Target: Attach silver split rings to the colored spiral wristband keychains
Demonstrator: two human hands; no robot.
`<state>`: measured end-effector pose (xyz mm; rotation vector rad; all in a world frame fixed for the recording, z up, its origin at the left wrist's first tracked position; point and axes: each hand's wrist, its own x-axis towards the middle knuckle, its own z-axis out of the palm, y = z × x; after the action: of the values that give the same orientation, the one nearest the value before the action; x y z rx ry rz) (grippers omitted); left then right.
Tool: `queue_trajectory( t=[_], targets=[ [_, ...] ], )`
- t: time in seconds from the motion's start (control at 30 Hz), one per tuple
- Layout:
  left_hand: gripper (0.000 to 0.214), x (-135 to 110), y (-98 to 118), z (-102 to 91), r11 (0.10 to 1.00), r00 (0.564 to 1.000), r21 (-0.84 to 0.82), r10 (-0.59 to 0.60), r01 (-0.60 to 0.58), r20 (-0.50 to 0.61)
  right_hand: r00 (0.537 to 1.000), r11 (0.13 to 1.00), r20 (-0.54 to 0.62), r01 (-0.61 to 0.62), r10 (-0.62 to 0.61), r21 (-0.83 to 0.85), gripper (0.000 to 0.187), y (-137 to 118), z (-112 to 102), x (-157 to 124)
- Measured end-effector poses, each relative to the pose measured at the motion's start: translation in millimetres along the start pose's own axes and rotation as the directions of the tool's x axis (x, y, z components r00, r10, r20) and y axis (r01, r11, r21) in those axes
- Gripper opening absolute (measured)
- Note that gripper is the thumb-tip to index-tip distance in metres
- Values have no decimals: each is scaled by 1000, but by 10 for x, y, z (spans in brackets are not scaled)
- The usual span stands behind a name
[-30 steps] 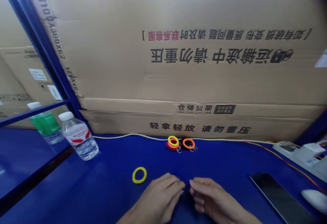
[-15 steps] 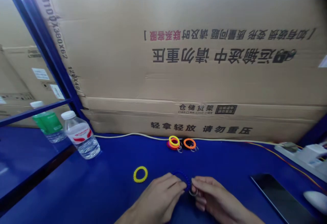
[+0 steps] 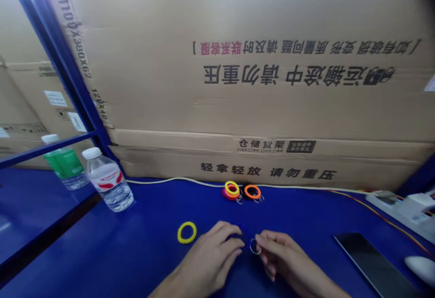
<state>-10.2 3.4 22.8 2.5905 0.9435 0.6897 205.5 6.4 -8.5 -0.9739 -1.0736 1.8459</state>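
Note:
My left hand [image 3: 217, 255] is closed on a blue spiral coil wristband [image 3: 245, 234], which is hard to make out against the blue tabletop. A metal key ring [image 3: 254, 246] sits at the band's right edge. My right hand [image 3: 280, 255] pinches that ring between thumb and forefinger. A yellow coil wristband [image 3: 186, 233] lies flat to the left of my left hand, with no ring visible on it. Farther back is a small stack of yellow, orange and red coil wristbands [image 3: 231, 189] with a metal ring. Beside it, an orange coil wristband [image 3: 252, 192] rests on a black one, also with rings.
Two water bottles, one with a red-and-white label [image 3: 109, 182] and one with a green label [image 3: 66, 164], stand at the left by the blue shelf post [image 3: 73, 75]. A cardboard box [image 3: 163, 107] forms the back. Rightward are a phone [image 3: 375, 264], a white mouse [image 3: 421, 268] and a power strip [image 3: 401, 214].
The key ring has turned to show its full circle, and my right fingers now pinch its upper right side. My left hand has shifted slightly, its fingers more spread along the blue band.

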Motion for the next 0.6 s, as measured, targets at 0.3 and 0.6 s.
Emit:
queue_trajectory(
  t=[0.3,0.6],
  targets=[
    [25,129,-721,-231,934,985,333,-159,129,64,998,965,65,6,11,-260,36,-51,-17,-37],
    [25,458,-1196,-240,931,981,313,-194,189,-16,997,956,80,2,22,-295,39,-50,-47,-39]
  ],
)
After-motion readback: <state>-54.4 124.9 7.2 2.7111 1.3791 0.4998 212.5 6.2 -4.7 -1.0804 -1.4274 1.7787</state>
